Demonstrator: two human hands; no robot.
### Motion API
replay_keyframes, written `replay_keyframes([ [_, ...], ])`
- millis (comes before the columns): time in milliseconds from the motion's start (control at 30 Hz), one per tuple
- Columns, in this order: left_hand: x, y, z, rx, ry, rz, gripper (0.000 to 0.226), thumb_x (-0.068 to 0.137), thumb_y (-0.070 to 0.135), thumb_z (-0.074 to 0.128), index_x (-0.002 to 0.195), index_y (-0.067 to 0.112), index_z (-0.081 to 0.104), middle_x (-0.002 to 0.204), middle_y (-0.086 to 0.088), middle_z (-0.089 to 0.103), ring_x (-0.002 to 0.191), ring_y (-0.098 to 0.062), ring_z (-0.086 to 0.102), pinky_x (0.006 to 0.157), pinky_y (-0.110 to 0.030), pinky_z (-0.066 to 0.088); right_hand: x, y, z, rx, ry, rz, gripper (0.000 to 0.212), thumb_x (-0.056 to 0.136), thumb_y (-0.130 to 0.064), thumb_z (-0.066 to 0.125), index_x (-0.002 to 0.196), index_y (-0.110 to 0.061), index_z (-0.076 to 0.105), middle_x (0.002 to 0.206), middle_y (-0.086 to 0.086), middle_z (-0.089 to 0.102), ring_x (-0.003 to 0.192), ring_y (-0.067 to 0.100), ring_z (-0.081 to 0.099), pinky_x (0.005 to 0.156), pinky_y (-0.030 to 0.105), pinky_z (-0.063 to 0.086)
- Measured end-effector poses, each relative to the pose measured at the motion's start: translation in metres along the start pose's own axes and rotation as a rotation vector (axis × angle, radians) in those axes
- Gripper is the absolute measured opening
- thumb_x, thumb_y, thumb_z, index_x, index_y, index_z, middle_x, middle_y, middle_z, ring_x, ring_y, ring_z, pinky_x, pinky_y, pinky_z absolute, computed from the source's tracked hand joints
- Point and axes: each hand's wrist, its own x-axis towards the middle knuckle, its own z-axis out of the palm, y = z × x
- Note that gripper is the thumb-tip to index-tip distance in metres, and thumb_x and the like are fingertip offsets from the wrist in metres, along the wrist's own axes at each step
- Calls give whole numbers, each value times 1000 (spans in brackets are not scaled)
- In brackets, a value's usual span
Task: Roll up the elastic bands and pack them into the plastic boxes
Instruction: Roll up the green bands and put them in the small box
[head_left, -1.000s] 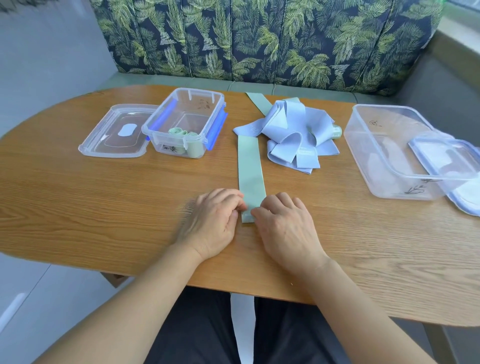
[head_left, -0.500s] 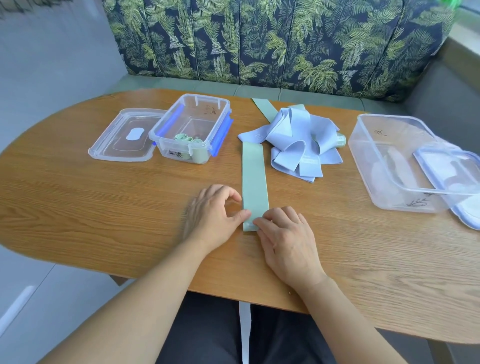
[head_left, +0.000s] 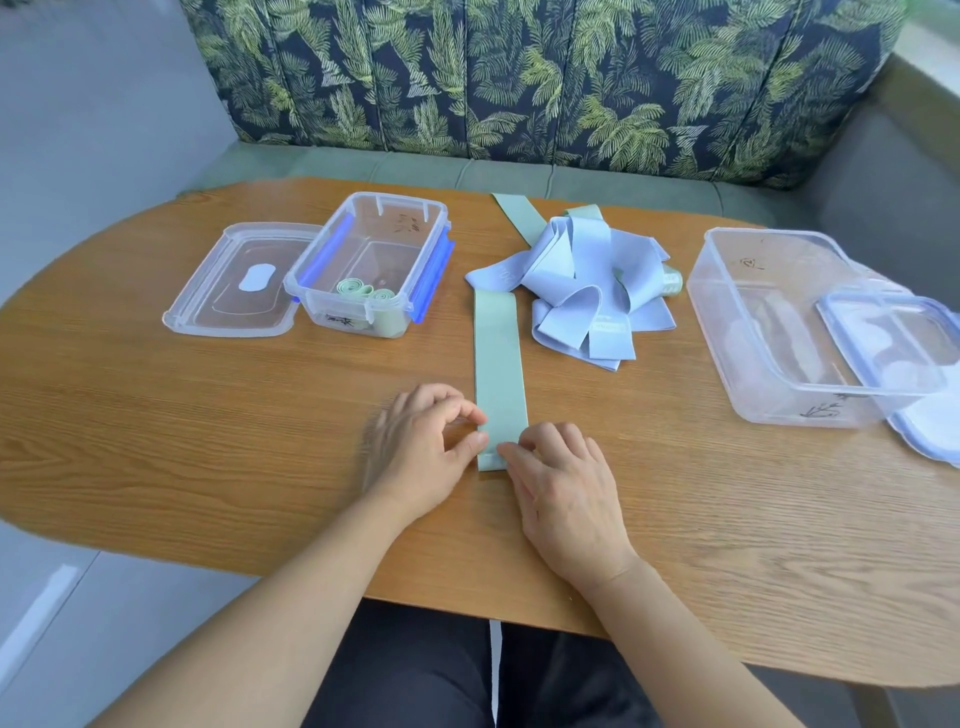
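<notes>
Start the roll at the near end of the green band (head_left: 500, 364), flat on the wooden table (head_left: 208, 415) between the small box (head_left: 370, 265) and the pile of blue bands (head_left: 582, 291). Left hand (head_left: 415, 457): thumb and forefinger slightly apart, tips touching the band's left edge, not clamped. Right hand (head_left: 566, 493): fingers together, pressing down on the near right corner. Fold the end over tightly, keep both edges square, then roll away with even pressure to avoid a cone. Long axis running from the near edge straight toward the far side, far end tucked under the pile.
</notes>
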Motion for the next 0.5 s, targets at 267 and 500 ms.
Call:
replay_keyframes([
  [267,1,2,-2,-9,-34,-12,12,85,41,64,96,43,65,118,22,50,112,-6,41,84,-26,22,3,0,3,-64,35,11,4,87,-16,62,87,-19,65,84,-4,60,77,22,51,62,32,38],
  [500,1,2,-1,-13,-12,-7,13,87,35,63,96,43,68,115,22,51,111,-5,43,84,-25,22,8,0,8,-93,80,42,5,85,-17,63,84,-18,68,88,1,61,79,25,53,62,34,38],
])
